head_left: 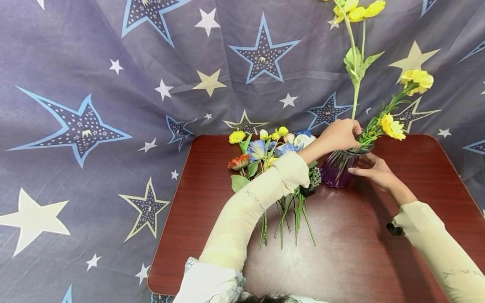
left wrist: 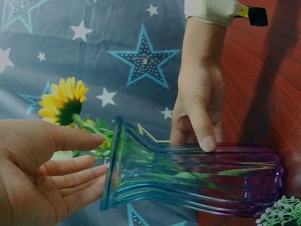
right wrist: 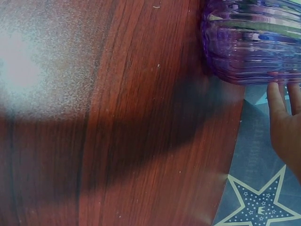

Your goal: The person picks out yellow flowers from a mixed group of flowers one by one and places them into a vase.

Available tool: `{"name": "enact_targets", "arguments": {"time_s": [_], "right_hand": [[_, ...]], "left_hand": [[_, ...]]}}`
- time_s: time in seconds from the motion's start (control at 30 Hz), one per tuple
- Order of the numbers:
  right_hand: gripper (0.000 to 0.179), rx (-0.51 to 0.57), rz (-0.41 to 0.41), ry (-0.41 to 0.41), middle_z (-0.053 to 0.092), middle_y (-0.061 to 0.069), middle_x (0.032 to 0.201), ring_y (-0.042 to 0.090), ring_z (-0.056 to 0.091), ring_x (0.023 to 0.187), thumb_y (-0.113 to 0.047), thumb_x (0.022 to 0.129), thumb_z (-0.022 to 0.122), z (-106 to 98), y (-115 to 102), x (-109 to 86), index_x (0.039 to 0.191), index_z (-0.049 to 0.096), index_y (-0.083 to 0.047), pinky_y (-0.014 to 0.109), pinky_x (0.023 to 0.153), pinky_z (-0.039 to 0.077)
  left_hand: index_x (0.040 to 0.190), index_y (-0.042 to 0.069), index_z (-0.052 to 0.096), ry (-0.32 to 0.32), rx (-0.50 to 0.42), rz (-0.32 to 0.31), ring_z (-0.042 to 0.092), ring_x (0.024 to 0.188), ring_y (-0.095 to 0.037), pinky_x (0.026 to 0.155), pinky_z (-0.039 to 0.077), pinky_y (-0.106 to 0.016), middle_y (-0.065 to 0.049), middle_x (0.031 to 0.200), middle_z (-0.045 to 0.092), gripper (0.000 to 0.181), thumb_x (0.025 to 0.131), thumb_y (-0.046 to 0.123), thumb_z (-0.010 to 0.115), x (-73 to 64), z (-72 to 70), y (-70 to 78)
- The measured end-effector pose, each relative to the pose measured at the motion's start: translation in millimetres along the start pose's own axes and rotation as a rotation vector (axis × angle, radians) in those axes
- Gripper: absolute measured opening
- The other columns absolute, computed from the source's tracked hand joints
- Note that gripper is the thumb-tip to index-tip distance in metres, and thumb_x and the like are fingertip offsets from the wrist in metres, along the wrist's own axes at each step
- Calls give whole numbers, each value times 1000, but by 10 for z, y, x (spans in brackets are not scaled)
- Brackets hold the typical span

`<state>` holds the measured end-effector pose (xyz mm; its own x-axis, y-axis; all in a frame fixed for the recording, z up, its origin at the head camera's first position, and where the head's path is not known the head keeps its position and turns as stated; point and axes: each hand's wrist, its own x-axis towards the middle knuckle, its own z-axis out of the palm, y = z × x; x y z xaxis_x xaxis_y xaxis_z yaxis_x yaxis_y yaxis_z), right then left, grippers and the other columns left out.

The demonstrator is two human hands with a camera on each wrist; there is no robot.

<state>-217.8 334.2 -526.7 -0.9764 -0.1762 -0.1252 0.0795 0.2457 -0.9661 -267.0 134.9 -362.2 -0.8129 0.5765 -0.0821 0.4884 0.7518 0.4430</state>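
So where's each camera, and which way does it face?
Head: on the head, looking forward and down at the table; left hand, right hand, sleeves show.
Left wrist: on that wrist, facing the vase; both hands show.
Right wrist: on that wrist, facing table and vase; part of right hand shows.
Both wrist views share the vase.

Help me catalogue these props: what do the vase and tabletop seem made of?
Vase: probably glass, glossy; stems show through its ribbed wall, though clear plastic is possible.
Tabletop: perhaps wood or laminate, semi-gloss; reddish grain and a blurred glare.
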Motion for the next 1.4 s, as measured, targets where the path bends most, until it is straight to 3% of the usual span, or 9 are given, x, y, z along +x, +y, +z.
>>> {"name": "enact_targets", "arguments": {"time_s": [0.17, 0.5, 0.97, 1.23, 1.4], "right_hand": [[73, 10, -9, 0, 57, -27, 113, -14, 56, 102, -4, 93, 72, -2, -3, -9, 155, 34, -6, 10, 84, 55], [54, 94, -54, -2, 66, -25, 111, -11, 63, 100, 3, 91, 72, 16, 50, -21, 128, 52, -31, 11, 82, 56], [56, 172, -93, 0, 69, -20, 109, -7, 66, 98, 10, 87, 72, 32, 41, 1, 122, 59, -32, 12, 79, 57], [56, 174, -73, -11, 68, -22, 111, -8, 65, 100, 9, 89, 71, 23, 31, -3, 123, 58, -33, 13, 80, 57], [55, 168, -58, -12, 67, -23, 110, -8, 65, 100, 8, 89, 71, 16, 26, -11, 123, 57, -34, 13, 79, 57]], "left_hand": [[119, 18, 69, 3, -60, 6, 68, 86, 1, 76, 50, -13, 11, 97, 76, 31, 91, 30, 77, -27, -93, -61], [120, 19, 68, 47, -115, -17, 69, 98, -2, 81, 51, -14, 8, 109, 76, 30, 95, 34, 73, -152, -317, -254], [122, 15, 67, 94, -219, -58, 70, 99, -11, 83, 55, -21, -1, 113, 76, 30, 97, 31, 70, -427, -553, -792], [124, 12, 67, 135, -251, -96, 71, 97, -15, 84, 56, -26, -4, 112, 76, 31, 98, 29, 71, -580, -586, -1061], [122, 12, 68, 152, -276, -151, 72, 89, -17, 80, 57, -28, -6, 109, 76, 30, 97, 27, 71, -687, -568, -1202]]}}
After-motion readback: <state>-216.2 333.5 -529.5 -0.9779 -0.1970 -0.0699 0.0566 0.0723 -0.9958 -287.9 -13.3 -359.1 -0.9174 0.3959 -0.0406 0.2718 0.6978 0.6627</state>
